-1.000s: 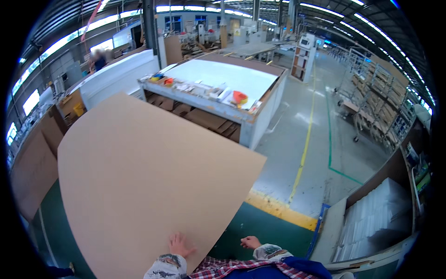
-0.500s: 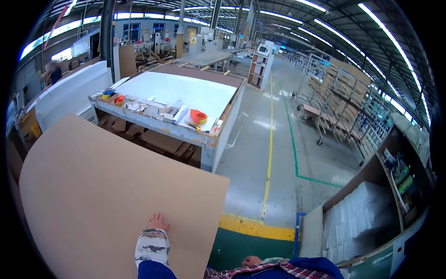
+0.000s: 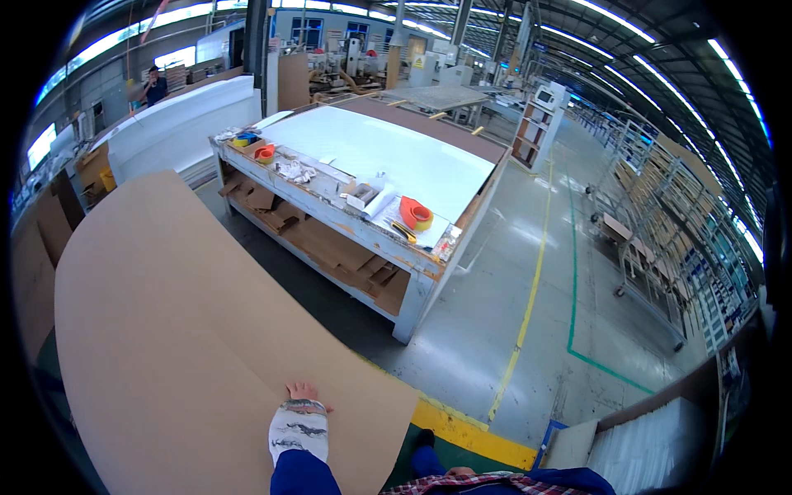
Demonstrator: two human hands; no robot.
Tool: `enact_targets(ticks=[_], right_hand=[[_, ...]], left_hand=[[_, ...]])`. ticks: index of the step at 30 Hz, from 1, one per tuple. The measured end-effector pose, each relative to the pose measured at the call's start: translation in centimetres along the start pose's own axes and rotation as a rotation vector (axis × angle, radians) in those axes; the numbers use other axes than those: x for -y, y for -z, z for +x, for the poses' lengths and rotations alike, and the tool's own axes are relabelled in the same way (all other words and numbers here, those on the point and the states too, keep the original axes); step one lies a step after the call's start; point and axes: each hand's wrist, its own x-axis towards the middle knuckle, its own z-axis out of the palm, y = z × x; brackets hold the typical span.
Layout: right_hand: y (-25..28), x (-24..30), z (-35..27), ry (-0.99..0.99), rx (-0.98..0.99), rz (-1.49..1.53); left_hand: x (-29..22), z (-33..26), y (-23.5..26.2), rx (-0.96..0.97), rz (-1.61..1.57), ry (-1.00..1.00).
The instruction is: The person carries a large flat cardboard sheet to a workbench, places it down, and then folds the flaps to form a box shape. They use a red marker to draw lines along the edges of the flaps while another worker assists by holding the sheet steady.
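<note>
A large sheet of brown cardboard [image 3: 181,330] fills the lower left and curves toward its left edge. My left hand [image 3: 305,392] lies flat on it near the right edge, fingers spread and palm down, below a white patterned cuff and a blue sleeve. Close to my body at the bottom, a small part of my right hand [image 3: 459,471] shows beside the plaid cloth; its fingers are hidden. Just beyond the cardboard stands a worktable [image 3: 330,216] with a white panel [image 3: 384,153] on top.
Orange-and-yellow tape rolls [image 3: 417,213], a yellow-handled cutter [image 3: 403,232] and papers lie along the table's near edge. Cardboard scraps [image 3: 330,247] fill its lower shelf. A wheeled metal rack [image 3: 652,223] stands right of the aisle. White foam sheets [image 3: 652,441] are stacked at lower right.
The view has swung left, so the table sits further right. The cardboard's far edge appears lower. My left hand remains flat on the sheet; my right hand shows less.
</note>
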Motion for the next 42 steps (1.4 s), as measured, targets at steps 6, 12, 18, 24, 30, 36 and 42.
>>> enact_targets(ticks=[6,12,18,24,30,36,42], right_hand=[[11.2,2.3,-1.3,0.248,0.086,0.109],[20.3,-6.5,-3.2,-0.122,-0.327,0.323],[25.4,-15.0,-1.8,-0.454,-0.481,0.561],[24.7,-13.7,3.7,-0.309,-0.413,0.407],[28.6,-15.0,10.0,-0.238,-0.259,0.172],[42.7,-13.7,14.3,-0.375,-0.353,0.258],[54.0,-9.5,17.6,-0.251,-0.748,0.990]], left_hand=[[-4.7,-2.5,-3.9,-0.084,-0.175,0.063],[-10.7,1.2,-2.7,-0.120,-0.318,0.170],[-17.3,7.1,-0.3,-0.036,-0.480,0.146],[-22.4,13.5,-0.5,0.196,-0.597,0.126],[-24.8,22.0,-2.6,0.473,-0.537,0.045],[-27.9,36.8,5.6,0.364,-0.396,-0.271],[-34.9,47.0,22.4,-0.159,-0.676,-0.444]])
